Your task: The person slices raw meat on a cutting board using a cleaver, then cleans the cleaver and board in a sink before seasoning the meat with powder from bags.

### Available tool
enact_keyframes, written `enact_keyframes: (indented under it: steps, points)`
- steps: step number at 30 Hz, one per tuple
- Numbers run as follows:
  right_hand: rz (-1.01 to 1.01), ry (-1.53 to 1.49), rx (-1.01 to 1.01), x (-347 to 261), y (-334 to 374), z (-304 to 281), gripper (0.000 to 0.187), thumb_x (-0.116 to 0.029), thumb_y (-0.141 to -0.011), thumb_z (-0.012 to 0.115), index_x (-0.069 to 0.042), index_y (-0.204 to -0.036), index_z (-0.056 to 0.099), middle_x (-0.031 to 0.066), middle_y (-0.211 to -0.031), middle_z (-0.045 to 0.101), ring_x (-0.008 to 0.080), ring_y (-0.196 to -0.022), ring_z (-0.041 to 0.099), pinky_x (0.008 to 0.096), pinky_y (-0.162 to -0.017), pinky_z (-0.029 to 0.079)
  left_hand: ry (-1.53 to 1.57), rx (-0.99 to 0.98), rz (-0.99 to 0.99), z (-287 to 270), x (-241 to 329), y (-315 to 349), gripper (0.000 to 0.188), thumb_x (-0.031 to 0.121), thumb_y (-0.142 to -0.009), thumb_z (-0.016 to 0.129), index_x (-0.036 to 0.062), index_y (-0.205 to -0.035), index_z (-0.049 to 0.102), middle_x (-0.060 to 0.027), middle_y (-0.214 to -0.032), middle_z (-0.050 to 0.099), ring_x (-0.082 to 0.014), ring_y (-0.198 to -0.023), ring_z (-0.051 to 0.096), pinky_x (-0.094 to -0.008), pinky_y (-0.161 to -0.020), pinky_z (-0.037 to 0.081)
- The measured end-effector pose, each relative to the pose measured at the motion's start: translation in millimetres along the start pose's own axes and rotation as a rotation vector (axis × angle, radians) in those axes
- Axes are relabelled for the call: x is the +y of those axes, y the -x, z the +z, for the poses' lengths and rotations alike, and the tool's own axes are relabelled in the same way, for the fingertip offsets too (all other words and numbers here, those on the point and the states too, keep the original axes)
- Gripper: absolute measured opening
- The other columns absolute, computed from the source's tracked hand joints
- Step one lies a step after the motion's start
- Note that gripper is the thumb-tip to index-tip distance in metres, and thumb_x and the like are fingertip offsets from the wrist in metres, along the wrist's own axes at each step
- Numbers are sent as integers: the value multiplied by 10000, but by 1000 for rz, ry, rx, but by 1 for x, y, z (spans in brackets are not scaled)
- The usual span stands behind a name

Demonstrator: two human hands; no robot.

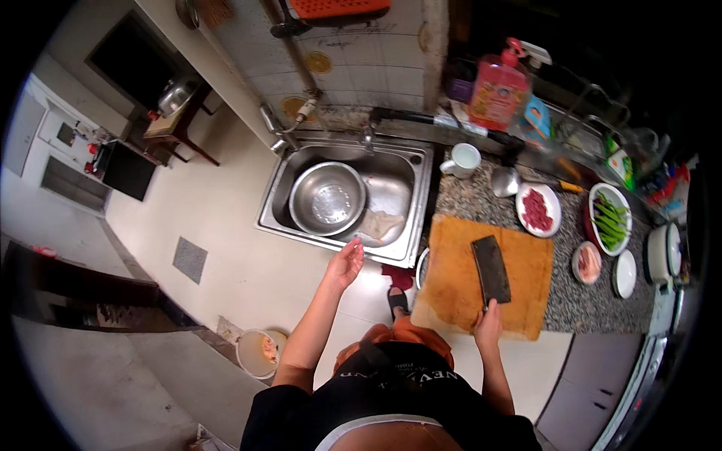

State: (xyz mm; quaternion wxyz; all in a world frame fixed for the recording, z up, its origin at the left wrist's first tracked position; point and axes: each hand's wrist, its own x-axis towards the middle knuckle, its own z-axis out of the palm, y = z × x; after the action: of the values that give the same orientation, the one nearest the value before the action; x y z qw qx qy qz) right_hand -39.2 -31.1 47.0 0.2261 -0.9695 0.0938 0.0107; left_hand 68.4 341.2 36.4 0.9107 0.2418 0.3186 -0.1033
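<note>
My right hand (489,323) is closed on the handle of a dark, broad-bladed cleaver (492,269). The blade lies over the wooden cutting board (451,263), pointing away from me. My left hand (346,264) hangs at the front edge of the steel sink (263,223), its fingers loosely stretched and nothing in them. Inside the sink a round metal basin (328,199) sits on the left, and a pale, wet cloth-like piece (380,224) lies on the bottom beside it.
Behind the board stand a white mug (463,160), a ladle (505,182) and a plate of sliced red meat (537,209). To its right are a bowl of green peppers (611,222), a small bowl of pinkish meat (587,263) and a white dish (624,274). A bucket (252,352) stands on the floor.
</note>
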Motion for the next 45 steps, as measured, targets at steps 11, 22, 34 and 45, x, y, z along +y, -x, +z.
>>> enact_keyframes:
  steps: [11, 22, 34, 45]
  points:
    - [-2, -32, 127, -30, -18, -1, 296, -29, -744, 557, 5, -1011, 434, 177, -946, 455, 337, -918, 406, 388, -801, 333, -75, 176, -34, -36, 85, -62, 168, 172, -839, 515, 65, -956, 569, -37, -793, 599, -121, -669, 575, -206, -563, 490]
    - [169, -1164, -711, -257, -145, 168, 339, -136, -830, 528, -60, -1142, 420, 85, -1082, 472, 134, -898, 481, 248, -755, 405, -96, 203, -53, -76, 181, -106, 162, 168, -845, 510, 53, -948, 557, -45, -836, 600, -117, -694, 577, -211, -612, 492]
    - [931, -1314, -624, -334, -172, 341, 197, -156, -717, 570, -60, -881, 516, 50, -802, 547, 160, -637, 531, 283, -489, 465, -236, 151, -268, -130, 289, -102, 176, 170, -837, 523, 60, -970, 559, -42, -827, 612, -123, -692, 579, -228, -606, 477]
    - [786, -1367, -144, -301, -49, 107, 303, -113, -734, 512, 16, -1008, 499, 90, -773, 586, 144, -574, 555, 253, -470, 463, -389, 18, -395, -91, 279, -159, 178, 153, -828, 529, 57, -976, 553, -50, -825, 604, -133, -695, 583, -224, -628, 486]
